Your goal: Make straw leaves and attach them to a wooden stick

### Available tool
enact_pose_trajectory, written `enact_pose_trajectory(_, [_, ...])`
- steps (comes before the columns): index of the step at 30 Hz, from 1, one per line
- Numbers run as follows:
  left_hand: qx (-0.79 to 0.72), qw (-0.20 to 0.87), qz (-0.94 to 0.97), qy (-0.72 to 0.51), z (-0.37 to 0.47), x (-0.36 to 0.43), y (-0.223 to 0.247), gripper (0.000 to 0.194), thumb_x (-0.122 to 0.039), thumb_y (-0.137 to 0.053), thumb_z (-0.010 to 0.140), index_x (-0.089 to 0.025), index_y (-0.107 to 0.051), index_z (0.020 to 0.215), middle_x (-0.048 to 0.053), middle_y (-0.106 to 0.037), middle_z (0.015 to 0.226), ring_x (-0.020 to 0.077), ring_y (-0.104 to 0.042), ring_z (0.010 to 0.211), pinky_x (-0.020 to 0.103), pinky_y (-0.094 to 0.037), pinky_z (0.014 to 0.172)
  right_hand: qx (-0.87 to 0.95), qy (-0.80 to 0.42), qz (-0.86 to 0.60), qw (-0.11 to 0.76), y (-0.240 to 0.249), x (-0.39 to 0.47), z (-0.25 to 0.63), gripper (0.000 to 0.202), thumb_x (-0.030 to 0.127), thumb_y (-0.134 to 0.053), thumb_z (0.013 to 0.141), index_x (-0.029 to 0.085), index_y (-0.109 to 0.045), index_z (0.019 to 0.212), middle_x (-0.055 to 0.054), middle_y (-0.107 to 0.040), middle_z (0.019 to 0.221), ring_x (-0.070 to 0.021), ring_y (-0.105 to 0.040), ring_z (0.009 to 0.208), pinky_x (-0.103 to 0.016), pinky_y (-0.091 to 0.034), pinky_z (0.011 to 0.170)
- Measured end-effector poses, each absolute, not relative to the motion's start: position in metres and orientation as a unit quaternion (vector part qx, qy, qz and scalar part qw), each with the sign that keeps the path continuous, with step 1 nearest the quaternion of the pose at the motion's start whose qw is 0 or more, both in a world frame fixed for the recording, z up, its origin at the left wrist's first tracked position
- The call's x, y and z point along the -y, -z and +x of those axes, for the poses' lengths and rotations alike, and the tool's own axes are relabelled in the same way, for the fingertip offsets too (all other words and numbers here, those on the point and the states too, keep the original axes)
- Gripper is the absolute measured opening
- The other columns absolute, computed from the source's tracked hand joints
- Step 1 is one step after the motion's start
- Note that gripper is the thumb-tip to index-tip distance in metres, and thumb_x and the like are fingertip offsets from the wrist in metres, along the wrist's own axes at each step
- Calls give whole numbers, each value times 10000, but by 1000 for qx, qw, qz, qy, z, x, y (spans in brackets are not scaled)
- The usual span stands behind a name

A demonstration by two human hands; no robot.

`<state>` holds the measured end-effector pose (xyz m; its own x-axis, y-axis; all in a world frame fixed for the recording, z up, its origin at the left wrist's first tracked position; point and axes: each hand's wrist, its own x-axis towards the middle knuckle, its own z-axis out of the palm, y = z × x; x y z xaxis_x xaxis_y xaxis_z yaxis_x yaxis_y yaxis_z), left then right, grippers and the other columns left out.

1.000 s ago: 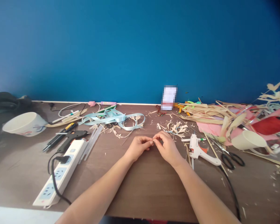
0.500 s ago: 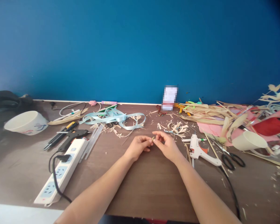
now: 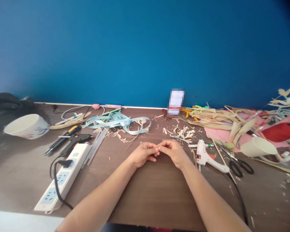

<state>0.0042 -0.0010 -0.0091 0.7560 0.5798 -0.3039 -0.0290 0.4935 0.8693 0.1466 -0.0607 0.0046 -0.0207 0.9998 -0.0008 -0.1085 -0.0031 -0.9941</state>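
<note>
Fingertips meeting over the middle of the table, my left hand [image 3: 145,154] and my right hand [image 3: 172,152] both pinch at one spot. Between them is a small pale piece, most of it hidden by the fingers; it looks like a bit of dried husk, though its kind is hard to tell. The thumb and forefinger of each hand are closed on it. Beyond the hands lie pale husk scraps [image 3: 185,133] and a loose light-blue ribbon [image 3: 118,121]. To the right of my right hand rests a white glue gun [image 3: 204,154].
On the left are a white power strip [image 3: 65,177], a black glue gun [image 3: 74,143], clear glue sticks [image 3: 95,146] and a white bowl [image 3: 27,126]. Black-handled scissors [image 3: 240,164], a paper cup [image 3: 258,146] and a heap of dried husks [image 3: 215,117] lie on the right.
My right fingers have lowered and closed in, so the small pale piece that showed between the fingertips is now mostly covered. The things on the table have not moved.
</note>
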Motion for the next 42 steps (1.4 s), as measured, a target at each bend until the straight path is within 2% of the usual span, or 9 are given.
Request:
enact_pose_trajectory(7, [-326,763,519,-206,7,2,12,239,-309,-684,581,-107,-624,692,18,-568,629,65,-478,539,183,-432,493,444,-491,-529,531,-2,59,146,149,270,-630,653,154,-553,602,24,-584,573,-106,-517,564,-255,-391,607])
enact_pose_trajectory(15, [-355,563,688,-289,10,6,10,178,-310,-607,654,-133,-626,662,16,-590,595,96,-486,525,213,-395,535,432,-468,-551,540,6,58,147,195,290,-638,630,169,-493,582,53,-511,540,-88,-433,522,-230,-334,544])
enact_pose_trajectory(19, [-365,514,709,-317,10,10,7,183,-316,-591,670,-139,-625,635,23,-602,615,115,-500,591,221,-395,580,431,-463,-550,545,8,58,146,200,294,-640,634,171,-489,587,49,-514,547,-90,-426,526,-228,-333,536])
enact_pose_trajectory(21, [-363,533,695,-319,11,12,7,194,-324,-592,673,-135,-626,647,27,-600,626,112,-497,596,220,-400,582,430,-469,-539,552,7,58,145,194,288,-637,645,170,-493,589,42,-519,558,-91,-437,537,-228,-344,541])
enact_pose_trajectory(23, [-352,598,650,-311,12,13,9,210,-336,-602,668,-127,-624,672,30,-591,638,104,-494,589,214,-410,560,430,-492,-513,557,6,59,145,162,277,-644,646,170,-523,637,44,-511,570,-91,-453,549,-227,-362,549])
enact_pose_trajectory(28, [-310,775,481,-270,12,11,13,256,-346,-664,607,-111,-603,688,10,-532,620,68,-475,542,180,-425,488,426,-578,-446,534,3,60,146,306,282,-632,673,185,-590,961,2,-576,742,-114,-520,667,-272,-422,673])
enact_pose_trajectory(30, [-298,806,449,-246,11,8,13,260,-335,-681,593,-105,-603,687,0,-512,592,54,-462,513,174,-432,478,426,-593,-430,532,3,61,146,268,286,-609,696,179,-618,942,-23,-605,793,-126,-533,688,-298,-424,707])
enact_pose_trajectory(35, [-274,844,417,-196,7,5,11,256,-296,-692,592,-100,-620,741,-2,-508,581,50,-464,514,173,-448,474,440,-598,-412,529,4,60,147,176,280,-589,713,169,-656,833,-8,-607,636,-135,-542,632,-306,-418,694])
enact_pose_trajectory(42, [-287,821,460,-181,5,3,12,230,-289,-691,597,-100,-611,700,5,-547,589,50,-485,503,168,-445,473,411,-585,-429,552,5,59,147,80,237,-633,672,160,-617,656,15,-602,611,-107,-531,590,-268,-397,667])
